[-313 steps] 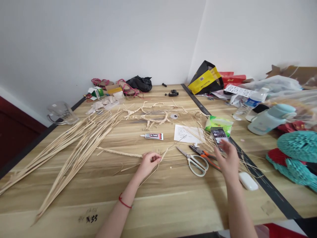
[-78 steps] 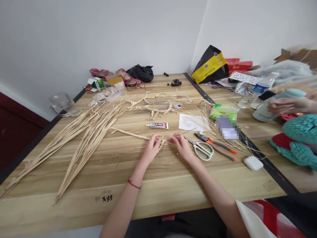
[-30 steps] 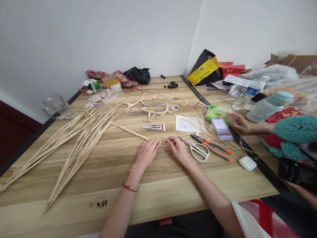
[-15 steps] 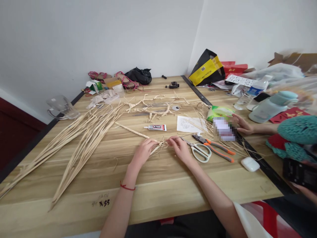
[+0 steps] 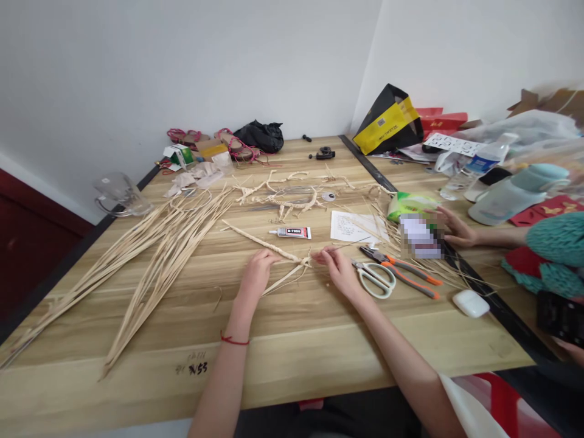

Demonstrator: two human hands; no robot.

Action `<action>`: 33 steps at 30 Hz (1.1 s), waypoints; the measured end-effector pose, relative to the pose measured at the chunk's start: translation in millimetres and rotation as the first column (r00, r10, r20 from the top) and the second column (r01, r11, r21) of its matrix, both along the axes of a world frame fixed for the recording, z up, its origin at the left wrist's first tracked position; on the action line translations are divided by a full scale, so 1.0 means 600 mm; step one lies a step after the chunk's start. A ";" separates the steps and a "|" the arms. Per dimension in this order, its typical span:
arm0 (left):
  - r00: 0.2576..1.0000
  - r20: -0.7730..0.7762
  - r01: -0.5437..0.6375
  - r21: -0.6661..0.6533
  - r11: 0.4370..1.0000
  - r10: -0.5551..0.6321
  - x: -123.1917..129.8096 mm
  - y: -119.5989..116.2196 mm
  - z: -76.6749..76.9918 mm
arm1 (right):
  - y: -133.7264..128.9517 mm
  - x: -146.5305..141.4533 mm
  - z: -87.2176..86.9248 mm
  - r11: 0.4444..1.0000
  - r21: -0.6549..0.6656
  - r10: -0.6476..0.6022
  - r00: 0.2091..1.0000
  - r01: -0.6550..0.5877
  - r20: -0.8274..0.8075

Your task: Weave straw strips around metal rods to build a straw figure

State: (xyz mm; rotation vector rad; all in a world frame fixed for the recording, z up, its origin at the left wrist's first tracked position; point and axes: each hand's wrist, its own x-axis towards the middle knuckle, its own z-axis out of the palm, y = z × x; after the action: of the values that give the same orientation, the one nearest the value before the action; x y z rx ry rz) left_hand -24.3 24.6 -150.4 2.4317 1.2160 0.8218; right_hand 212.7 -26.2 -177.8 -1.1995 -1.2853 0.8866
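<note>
In front of me on the table lies a piece of woven straw (image 5: 305, 263) with a knotted middle, a long braided arm (image 5: 262, 238) reaching up and left, and loose strands. My left hand (image 5: 255, 277) is closed, its thumb and fingers pinching a straw strand (image 5: 287, 262) left of the knot. My right hand (image 5: 340, 272) is pinched just right of the knot, apparently on a thin strand end; its fingertips hide most of it. A thin dark strand sticks out behind that hand. Pale-handled scissors (image 5: 376, 281) and orange-handled pliers (image 5: 404, 271) lie to its right.
A B-7000 glue tube (image 5: 292, 232) and a written paper (image 5: 358, 226) lie beyond my hands. Long straw bundles (image 5: 168, 274) spread at left, near a glass mug (image 5: 121, 194). Finished-looking woven straw pieces (image 5: 301, 202) lie farther back. Another person's hand (image 5: 456, 228) rests at right.
My left hand has drawn a little left from the knot and now pulls a strand out sideways. My right hand has shifted slightly right, leaving the knot more exposed.
</note>
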 end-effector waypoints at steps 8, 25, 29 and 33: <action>0.993 -0.049 0.105 0.010 0.994 -0.104 0.037 -0.022 0.008 | 0.001 -0.005 -0.003 0.999 -0.042 0.003 0.998 -0.006 -0.069; 0.973 0.232 0.037 -0.105 0.994 -0.011 0.080 -0.023 -0.028 | -0.002 -0.005 0.002 0.998 -0.055 0.003 0.999 -0.006 -0.049; 0.971 0.237 0.028 -0.137 0.990 0.005 0.080 -0.020 -0.028 | -0.001 -0.005 0.001 0.999 -0.046 0.007 1.000 -0.008 -0.029; 0.979 0.200 -0.001 -0.147 0.989 0.031 0.079 -0.019 -0.028 | 0.003 -0.004 0.000 0.999 -0.034 -0.022 1.000 0.022 0.000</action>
State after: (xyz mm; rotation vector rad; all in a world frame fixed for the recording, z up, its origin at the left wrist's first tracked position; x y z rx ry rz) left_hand 23.0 13.2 -167.0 2.1670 1.1765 0.9241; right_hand 210.1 -24.5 -177.6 -1.2380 -1.2590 0.8963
